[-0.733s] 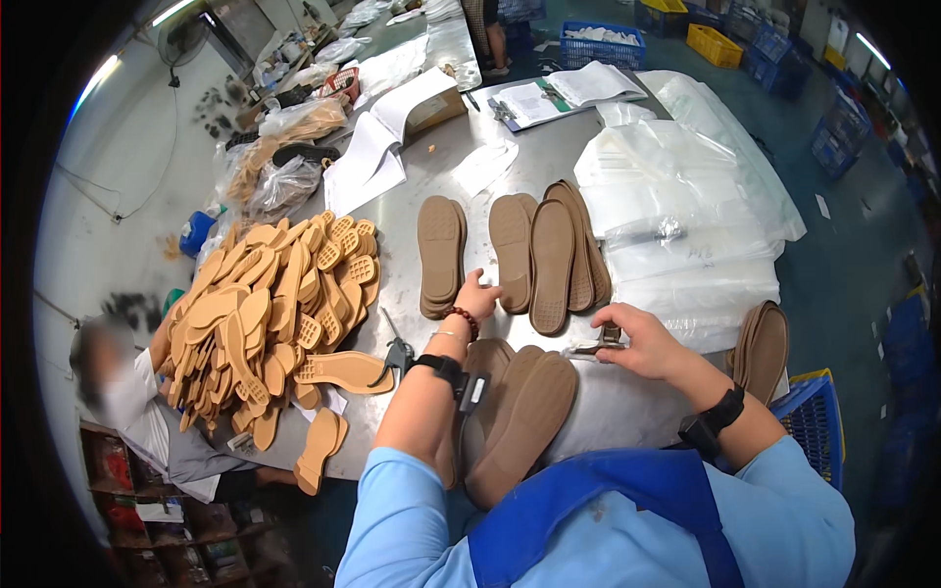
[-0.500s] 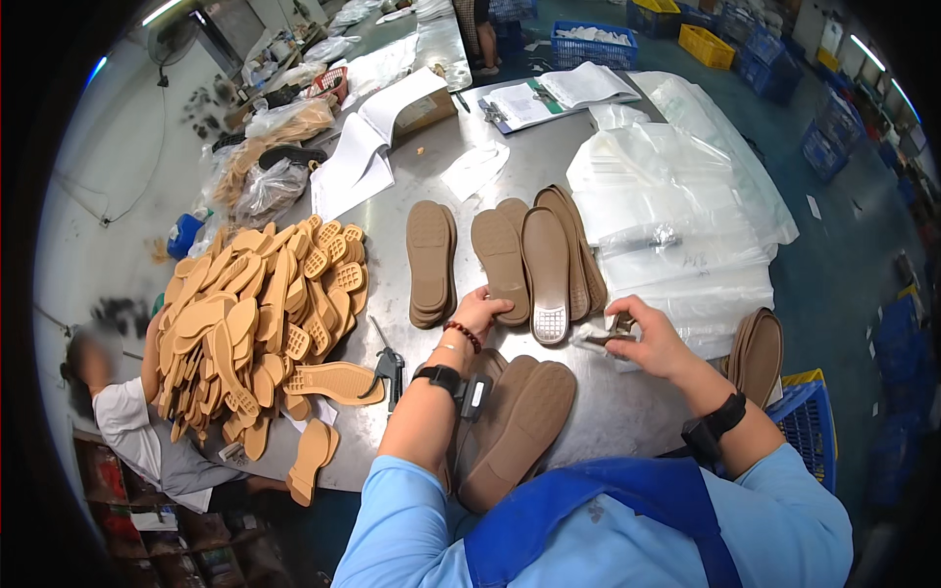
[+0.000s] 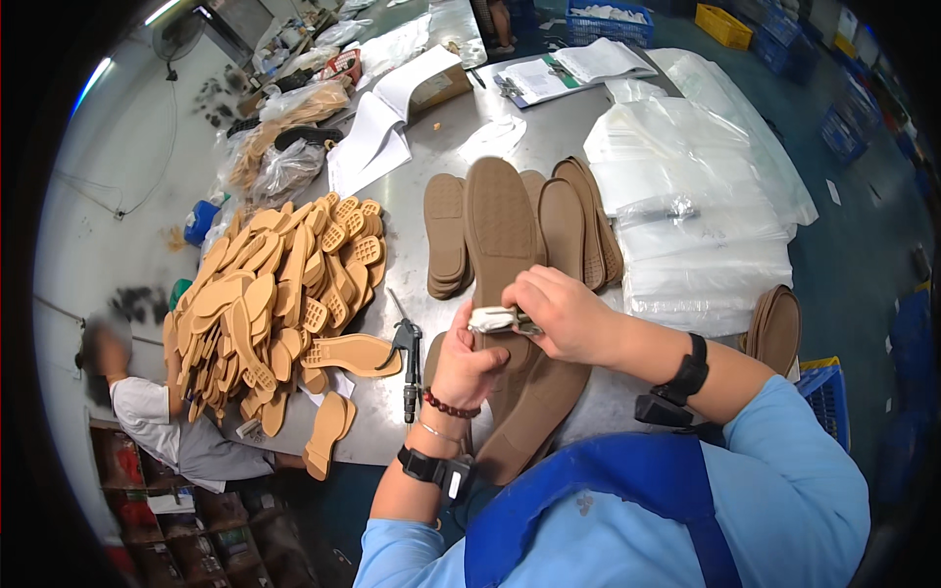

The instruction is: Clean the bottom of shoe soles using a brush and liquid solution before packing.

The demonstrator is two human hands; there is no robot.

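Head camera: left hand (image 3: pixel 467 368) grips a brown sole (image 3: pixel 500 220), right hand (image 3: pixel 561 312) pinches a white-tipped tool (image 3: pixel 493 319)

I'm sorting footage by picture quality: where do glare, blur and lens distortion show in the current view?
Head view: bright glints on the plastic bags; head view: the co-worker's head is smeared, while the brown sole at the left hand reads fairly clearly; head view: the edge of the metal table bows, and the picture's corners go black.
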